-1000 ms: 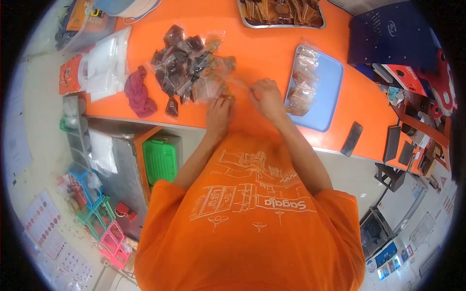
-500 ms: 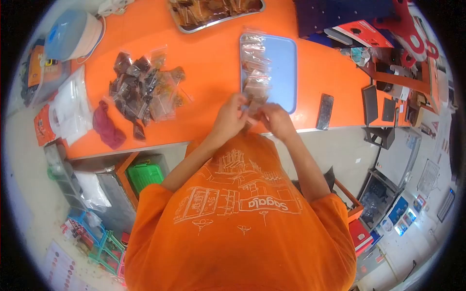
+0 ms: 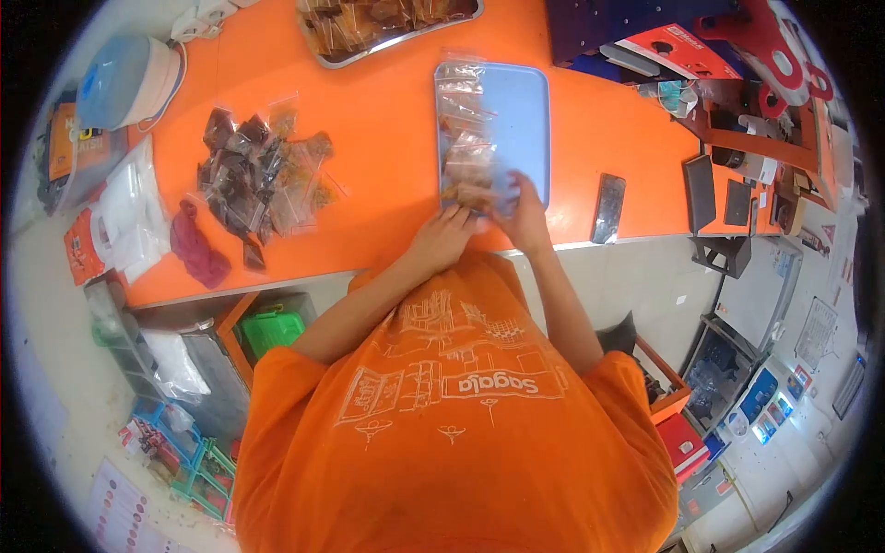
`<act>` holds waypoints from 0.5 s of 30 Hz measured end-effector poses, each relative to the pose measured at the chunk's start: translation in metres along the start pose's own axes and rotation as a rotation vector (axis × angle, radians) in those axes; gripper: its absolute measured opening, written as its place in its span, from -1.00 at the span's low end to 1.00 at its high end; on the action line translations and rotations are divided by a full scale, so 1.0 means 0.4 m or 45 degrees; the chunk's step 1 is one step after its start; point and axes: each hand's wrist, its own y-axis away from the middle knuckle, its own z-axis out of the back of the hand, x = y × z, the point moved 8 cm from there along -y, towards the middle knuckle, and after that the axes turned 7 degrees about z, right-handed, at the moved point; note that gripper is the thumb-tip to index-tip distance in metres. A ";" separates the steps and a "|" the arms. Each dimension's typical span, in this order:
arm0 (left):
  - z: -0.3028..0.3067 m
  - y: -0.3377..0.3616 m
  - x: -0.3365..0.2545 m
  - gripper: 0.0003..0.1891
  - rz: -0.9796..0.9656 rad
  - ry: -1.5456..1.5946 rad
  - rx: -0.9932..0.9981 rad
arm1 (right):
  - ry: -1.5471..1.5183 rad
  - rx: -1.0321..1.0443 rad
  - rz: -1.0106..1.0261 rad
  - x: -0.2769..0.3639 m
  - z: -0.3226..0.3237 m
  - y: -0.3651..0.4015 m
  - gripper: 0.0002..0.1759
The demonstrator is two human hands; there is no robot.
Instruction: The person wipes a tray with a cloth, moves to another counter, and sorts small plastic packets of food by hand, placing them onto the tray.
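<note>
Orange tabletop [image 3: 378, 147]; pale floor [image 3: 641, 276] below; wooden shelving [image 3: 758, 139] right, grey rack [image 3: 118, 343] left.

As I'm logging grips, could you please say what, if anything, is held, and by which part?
I cannot tell: the left hand is by the near edge of a packet on the blue tray, the blurred right hand beside it.

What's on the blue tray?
Small clear bags lie overlapping along the left side of the blue tray. They hide the tray beneath; the right hand covers part of its near edge.
</note>
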 end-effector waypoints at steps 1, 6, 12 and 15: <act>0.016 0.010 0.017 -0.66 0.068 0.079 -0.094 | -0.003 -0.003 0.000 -0.014 -0.008 0.015 -0.37; 0.073 -0.007 0.139 -0.68 0.633 0.517 -0.230 | 0.195 0.172 -0.139 -0.043 -0.088 -0.001 -0.48; 0.048 -0.045 0.185 -0.66 0.637 0.692 -0.276 | -0.037 0.012 -0.161 -0.030 -0.121 -0.050 -0.54; 0.051 -0.040 0.191 -0.64 0.598 0.663 -0.334 | -0.216 0.040 -0.191 -0.015 -0.126 -0.050 -0.48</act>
